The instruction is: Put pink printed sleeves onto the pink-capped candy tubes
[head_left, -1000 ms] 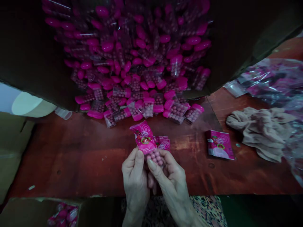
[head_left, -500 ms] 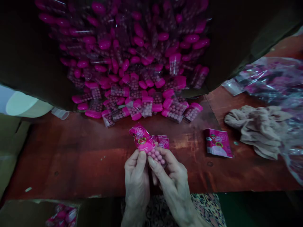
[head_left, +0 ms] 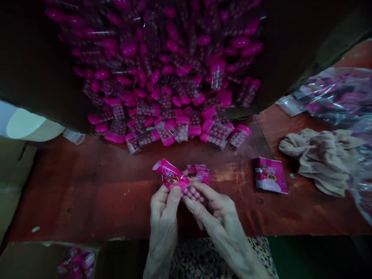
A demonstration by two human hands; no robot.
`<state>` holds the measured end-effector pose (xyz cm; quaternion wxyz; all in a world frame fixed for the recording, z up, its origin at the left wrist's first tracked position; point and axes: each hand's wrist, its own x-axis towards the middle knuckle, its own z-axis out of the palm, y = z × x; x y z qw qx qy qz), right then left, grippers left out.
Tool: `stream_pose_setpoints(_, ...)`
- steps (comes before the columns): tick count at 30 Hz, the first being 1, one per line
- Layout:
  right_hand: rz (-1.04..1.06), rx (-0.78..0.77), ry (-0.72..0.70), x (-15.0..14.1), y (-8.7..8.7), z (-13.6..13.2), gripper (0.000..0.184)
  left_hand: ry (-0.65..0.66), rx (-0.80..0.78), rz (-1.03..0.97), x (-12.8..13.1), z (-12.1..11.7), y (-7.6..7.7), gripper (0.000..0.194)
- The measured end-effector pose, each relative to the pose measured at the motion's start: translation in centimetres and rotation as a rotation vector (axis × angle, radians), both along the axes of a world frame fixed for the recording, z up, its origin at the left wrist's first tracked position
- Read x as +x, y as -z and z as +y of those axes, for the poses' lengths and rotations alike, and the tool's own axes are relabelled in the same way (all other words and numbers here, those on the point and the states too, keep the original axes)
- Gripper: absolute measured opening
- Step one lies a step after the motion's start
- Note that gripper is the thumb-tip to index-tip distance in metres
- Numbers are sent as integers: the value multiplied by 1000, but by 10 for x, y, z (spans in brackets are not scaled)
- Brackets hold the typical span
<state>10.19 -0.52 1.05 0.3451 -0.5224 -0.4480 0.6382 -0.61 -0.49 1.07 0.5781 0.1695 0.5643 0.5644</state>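
Observation:
My left hand (head_left: 164, 207) pinches a pink printed sleeve (head_left: 171, 176) with thumb and fingers. My right hand (head_left: 213, 207) grips a clear candy case (head_left: 194, 193) full of pink balls, its end inside the sleeve. Both hands meet low in the middle, above a reddish wooden table (head_left: 95, 193). More pink sleeves (head_left: 199, 172) sit just behind my right fingers. A heap of pink-capped candy cases (head_left: 174, 77) spills from a big dark cardboard box (head_left: 35, 66) beyond my hands.
A flat stack of pink sleeves (head_left: 270, 175) lies to the right, beside a beige cloth (head_left: 319, 159) and crumpled plastic bags (head_left: 337, 97). A carton holding pink packs (head_left: 77, 263) sits at the bottom left. A pale roll (head_left: 29, 126) shows at the left.
The sleeve has tilted more to the left and the case has slid a little further into it. My hands stay together in the same spot.

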Motion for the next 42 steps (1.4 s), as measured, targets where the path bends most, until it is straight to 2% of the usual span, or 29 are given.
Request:
stream_pose_setpoints(3,-11,35,42,-2,-2,-1,25,47,14,-29,3,0,-3,25)
stream_pose_setpoints(5,-20,100,105,-7,-3,-2,21,23,21,-91,6,0,-7,24)
stream_pose_setpoints(8,8,139,167,-14,-2,-5,16,-83,26,-197,12,-2,-8,23)
stream_pose_setpoints(11,76,50,139,-17,-1,-7,16,-197,10,-232,17,-5,-7,20)
stream_pose_setpoints(14,127,-24,92,-18,-1,-8,17,-256,-14,-193,16,-6,-7,23)
stream_pose_setpoints(17,172,-67,53,-18,0,-6,18,-254,-20,-108,8,-3,-9,31)
stream_pose_setpoints(20,200,-111,39,-16,1,-4,19,-212,-19,-24,2,0,-9,26)
stream_pose_setpoints(23,178,-122,46,-17,1,-4,20,-225,-54,9,4,-2,-7,24)
stream_pose_setpoints(30,-46,122,163,-21,-5,-12,17,-308,-177,-217,19,-4,-9,29)
stream_pose_setpoints(34,-36,122,137,-18,-2,-12,19,-314,-140,-222,18,-3,-12,23)
stream_pose_setpoints(39,-141,185,204,-19,5,-20,28,-272,-116,-183,18,-8,-11,23)
stream_pose_setpoints(42,-147,164,206,-21,5,-19,28,-241,-109,-180,18,-8,-8,23)
